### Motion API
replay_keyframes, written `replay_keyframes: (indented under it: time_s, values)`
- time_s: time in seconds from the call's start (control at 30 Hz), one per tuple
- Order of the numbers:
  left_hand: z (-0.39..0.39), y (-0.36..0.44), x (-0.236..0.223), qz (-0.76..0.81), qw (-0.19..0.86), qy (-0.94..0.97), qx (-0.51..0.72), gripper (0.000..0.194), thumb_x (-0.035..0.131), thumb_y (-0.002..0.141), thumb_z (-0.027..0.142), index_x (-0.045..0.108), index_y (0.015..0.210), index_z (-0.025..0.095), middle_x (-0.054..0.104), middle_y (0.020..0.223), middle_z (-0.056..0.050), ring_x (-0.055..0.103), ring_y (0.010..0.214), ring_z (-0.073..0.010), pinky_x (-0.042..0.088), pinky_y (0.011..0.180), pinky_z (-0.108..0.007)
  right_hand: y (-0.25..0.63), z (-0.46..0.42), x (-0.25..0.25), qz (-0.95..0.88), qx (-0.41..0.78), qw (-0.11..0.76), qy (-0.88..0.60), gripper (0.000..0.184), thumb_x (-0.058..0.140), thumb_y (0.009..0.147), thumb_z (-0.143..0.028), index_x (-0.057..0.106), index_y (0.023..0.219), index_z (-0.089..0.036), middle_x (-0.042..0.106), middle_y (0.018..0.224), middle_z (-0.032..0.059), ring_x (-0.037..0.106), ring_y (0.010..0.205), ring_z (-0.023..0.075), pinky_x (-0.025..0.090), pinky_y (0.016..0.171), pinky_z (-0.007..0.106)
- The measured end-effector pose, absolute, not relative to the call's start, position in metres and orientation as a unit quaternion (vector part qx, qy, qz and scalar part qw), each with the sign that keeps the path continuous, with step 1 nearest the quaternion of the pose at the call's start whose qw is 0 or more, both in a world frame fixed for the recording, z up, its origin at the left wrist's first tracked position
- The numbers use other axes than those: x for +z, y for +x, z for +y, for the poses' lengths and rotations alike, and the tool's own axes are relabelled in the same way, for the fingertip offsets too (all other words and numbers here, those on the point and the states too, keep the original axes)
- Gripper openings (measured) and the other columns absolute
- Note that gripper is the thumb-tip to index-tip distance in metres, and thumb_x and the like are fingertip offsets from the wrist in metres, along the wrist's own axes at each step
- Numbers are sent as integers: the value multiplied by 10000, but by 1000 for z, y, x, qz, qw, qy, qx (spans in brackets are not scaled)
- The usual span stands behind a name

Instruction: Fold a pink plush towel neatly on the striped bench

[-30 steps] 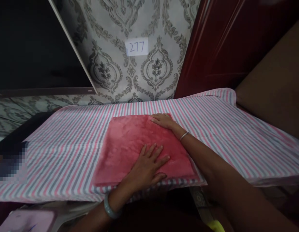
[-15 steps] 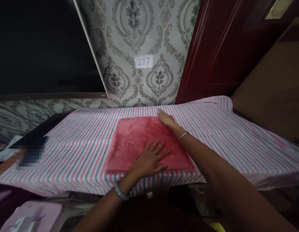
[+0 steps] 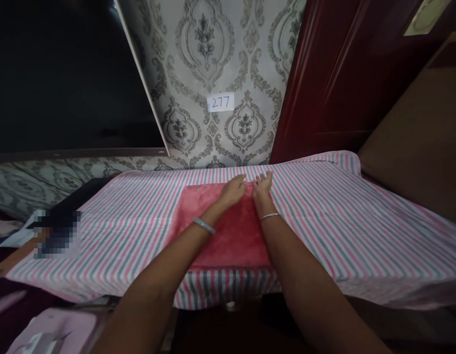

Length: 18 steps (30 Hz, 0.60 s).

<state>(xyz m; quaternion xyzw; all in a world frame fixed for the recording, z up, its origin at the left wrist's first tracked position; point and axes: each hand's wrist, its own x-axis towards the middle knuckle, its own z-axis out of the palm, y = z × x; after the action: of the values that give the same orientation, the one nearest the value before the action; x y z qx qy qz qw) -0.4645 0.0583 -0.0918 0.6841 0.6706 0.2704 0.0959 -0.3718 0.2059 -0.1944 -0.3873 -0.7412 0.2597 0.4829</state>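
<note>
A folded red plush cloth [image 3: 228, 241] lies flat on the striped tablecloth [image 3: 139, 216], near the table's front edge. My left hand [image 3: 234, 191], a pale bangle on its wrist, is at the cloth's far edge. Its fingers are drawn together there, apparently pinching that edge. Close on its right, my right hand [image 3: 262, 186], with a thin bracelet, rests at the far right corner of the cloth with its fingers apart. My right forearm covers part of the cloth's right side.
A large dark screen [image 3: 73, 78] stands at the back left. The patterned wall [image 3: 205, 64] bears a paper marked 277 [image 3: 221, 102]. A dark red door [image 3: 331, 73] and a brown board [image 3: 427, 132] are at right. Someone's arm [image 3: 19, 253] reaches in from the left.
My left hand has moved from the cloth's near middle to its far edge. My right hand has shifted slightly right. The cloth's right side looks drawn inward.
</note>
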Motion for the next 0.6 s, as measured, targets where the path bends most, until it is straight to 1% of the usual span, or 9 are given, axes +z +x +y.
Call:
replay_keyframes:
  time_s: [0.07,0.13,0.2,0.3,0.4,0.5,0.6]
  values:
    - [69,-458,-115,687,64,693,209,489,350,1033,225,545,1458,80,526,1546,-176,465,1460,-271,327,1248,-476,-369,204,-202,-703,303,496,-409,799,-258,959,-382,-1,1682,-159,536,1490,238,638,1278,273,540,1009,535]
    - [71,-455,-138,688,36,705,168,481,370,1048,288,557,1444,89,512,1553,-191,429,1480,-318,269,1254,-561,-369,202,-209,-663,354,508,-420,801,-280,946,-381,-46,1676,-150,493,1525,247,601,1331,267,532,1024,541]
    - [69,-456,-155,686,9,714,142,503,347,1064,337,531,1471,107,480,1582,-184,388,1503,-327,238,1253,-588,-371,201,-215,-605,426,525,-421,777,-212,973,-452,-39,1678,-174,440,1574,227,537,1403,260,502,1072,538]
    - [68,-459,-164,686,-11,717,126,515,310,1074,369,509,1493,145,481,1587,-159,388,1503,-307,261,1244,-565,-377,201,-219,-522,514,542,-412,753,-49,1007,-543,40,1680,-219,403,1611,193,453,1470,284,440,1133,569]
    - [70,-460,-163,687,-14,715,125,496,326,1075,381,522,1483,180,502,1574,-141,415,1485,-297,275,1238,-560,-381,203,-224,-530,502,546,-412,751,3,1004,-567,53,1679,-240,383,1626,182,451,1470,298,437,1129,589]
    - [69,-463,-157,685,-26,718,119,504,366,1072,419,535,1476,171,505,1568,-158,424,1476,-321,269,1235,-569,-380,206,-229,-582,446,538,-415,782,-74,981,-593,0,1680,-252,369,1630,176,490,1443,277,477,1101,558]
    - [64,-483,-148,699,-35,707,104,532,404,1052,523,569,1455,218,518,1560,-139,438,1459,-355,282,1219,-564,-378,209,-233,-610,427,518,-422,844,-134,954,-628,10,1681,-226,368,1628,189,508,1429,271,498,1086,526]
